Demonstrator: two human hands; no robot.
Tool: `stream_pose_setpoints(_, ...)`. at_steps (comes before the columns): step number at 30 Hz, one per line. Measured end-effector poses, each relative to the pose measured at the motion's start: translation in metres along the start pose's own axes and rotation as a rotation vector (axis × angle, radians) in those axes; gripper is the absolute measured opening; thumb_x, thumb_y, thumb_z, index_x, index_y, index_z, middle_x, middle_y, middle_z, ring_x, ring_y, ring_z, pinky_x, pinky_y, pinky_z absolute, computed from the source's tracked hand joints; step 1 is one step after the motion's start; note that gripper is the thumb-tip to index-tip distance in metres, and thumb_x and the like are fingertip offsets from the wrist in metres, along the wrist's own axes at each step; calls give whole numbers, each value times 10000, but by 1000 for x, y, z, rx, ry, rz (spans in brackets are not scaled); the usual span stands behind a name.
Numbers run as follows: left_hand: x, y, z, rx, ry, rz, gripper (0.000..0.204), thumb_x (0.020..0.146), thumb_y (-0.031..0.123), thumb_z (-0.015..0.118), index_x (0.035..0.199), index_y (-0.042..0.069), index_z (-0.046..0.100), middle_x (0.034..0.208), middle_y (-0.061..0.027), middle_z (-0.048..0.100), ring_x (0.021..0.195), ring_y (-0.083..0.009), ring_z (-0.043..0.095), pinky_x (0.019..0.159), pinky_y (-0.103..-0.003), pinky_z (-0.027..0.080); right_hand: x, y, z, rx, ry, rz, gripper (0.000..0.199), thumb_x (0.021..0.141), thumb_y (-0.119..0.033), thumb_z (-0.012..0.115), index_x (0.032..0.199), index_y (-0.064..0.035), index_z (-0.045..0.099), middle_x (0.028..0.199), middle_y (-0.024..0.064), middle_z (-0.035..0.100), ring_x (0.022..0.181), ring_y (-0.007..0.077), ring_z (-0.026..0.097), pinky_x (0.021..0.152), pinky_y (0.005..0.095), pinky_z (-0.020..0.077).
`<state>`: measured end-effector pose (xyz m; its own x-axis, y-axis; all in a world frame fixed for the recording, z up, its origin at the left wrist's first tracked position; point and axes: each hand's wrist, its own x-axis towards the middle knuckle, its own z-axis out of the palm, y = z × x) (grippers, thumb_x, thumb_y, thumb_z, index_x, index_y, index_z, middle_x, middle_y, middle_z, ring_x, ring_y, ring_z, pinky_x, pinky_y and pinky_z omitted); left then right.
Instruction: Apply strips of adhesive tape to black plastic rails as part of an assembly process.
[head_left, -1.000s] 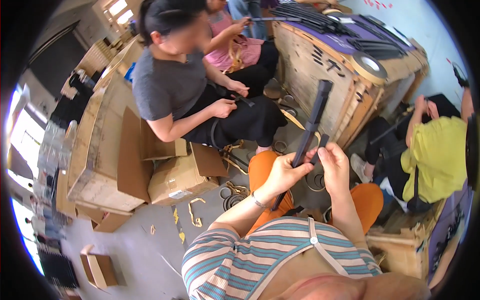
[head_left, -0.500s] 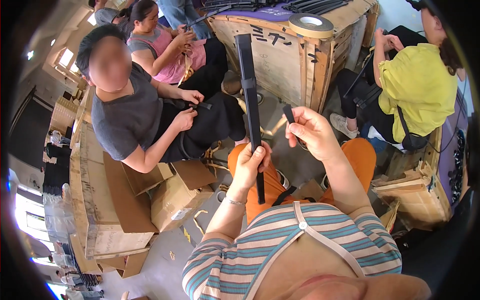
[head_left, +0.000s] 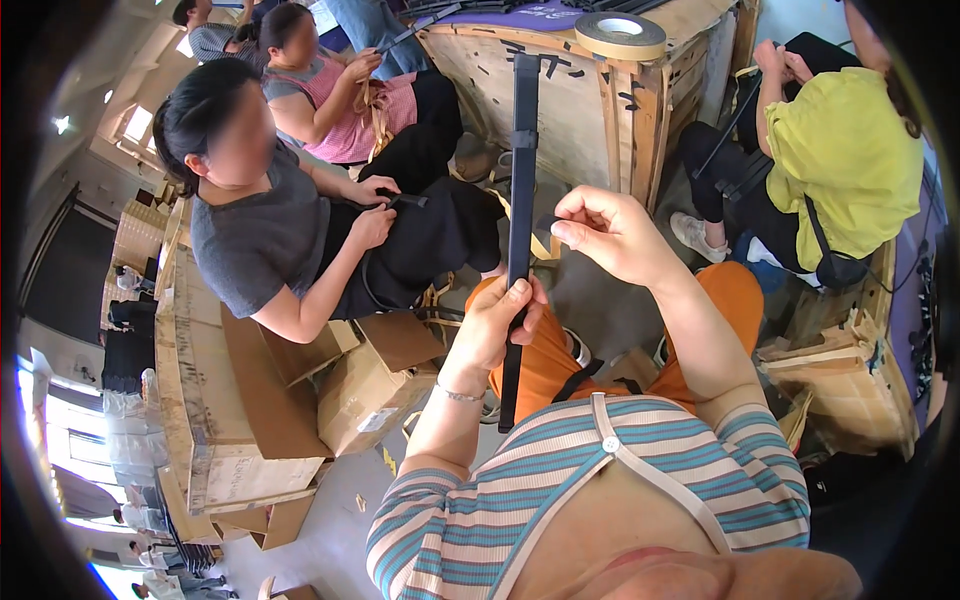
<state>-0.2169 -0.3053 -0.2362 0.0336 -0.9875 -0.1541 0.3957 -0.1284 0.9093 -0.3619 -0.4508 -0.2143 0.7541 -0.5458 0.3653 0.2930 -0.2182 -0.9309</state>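
I hold the long black bar [head_left: 522, 190] almost upright in front of me, its long axis running top to bottom with only a slight lean, the upper end up by the wooden crate [head_left: 600, 100] and the lower end down near my orange trousers [head_left: 545, 350]. My left hand [head_left: 497, 325] is wrapped around its lower part, fingers closed on it, thumb laid along the front. My right hand [head_left: 610, 232] sits just to the right of the bar's middle, fingers curled together, pinching toward its edge; whether they grip a small piece or the bar itself I cannot tell.

Half a second ago the bar tilted with its top leaning left; now it stands straighter, and my right hand has come in closer to it. My left hand keeps the same grip low down.

The bar's lower end is lost against the dark strap by my knee. A roll of tape [head_left: 620, 35] lies on the crate. A person in a grey shirt [head_left: 260, 240] sits to my left, hands on something black.
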Motion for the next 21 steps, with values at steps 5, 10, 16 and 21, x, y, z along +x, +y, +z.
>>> stream_pose_setpoints(5,-2,2,4,31,53,-39,291,949,292,417,890,21,505,606,-17,432,483,-72,323,444,-188,257,3,-2,9,5,12,-1,91,853,-94,596,818,-25,547,687,-58,483,609,5,406,540,173,344)
stream_pose_setpoints(10,-4,0,5,40,74,-27,283,951,283,414,892,23,508,609,-15,436,486,-66,326,441,-180,262,5,2,12,-2,5,-20,105,852,-101,604,801,-27,550,674,-60,480,604,1,400,534,172,334)
stream_pose_setpoints(16,-5,-2,3,36,73,-39,271,950,277,421,891,28,511,613,-11,440,488,-60,326,442,-176,269,5,3,14,-27,37,-11,115,848,-93,612,787,-17,550,644,-64,470,578,-2,386,501,168,310)
stream_pose_setpoints(21,-5,-3,4,55,90,-34,272,949,281,424,888,30,511,617,-13,445,490,-60,332,443,-176,271,6,6,20,21,72,-21,126,844,-92,618,771,-12,553,624,-67,463,562,-3,376,483,170,294)
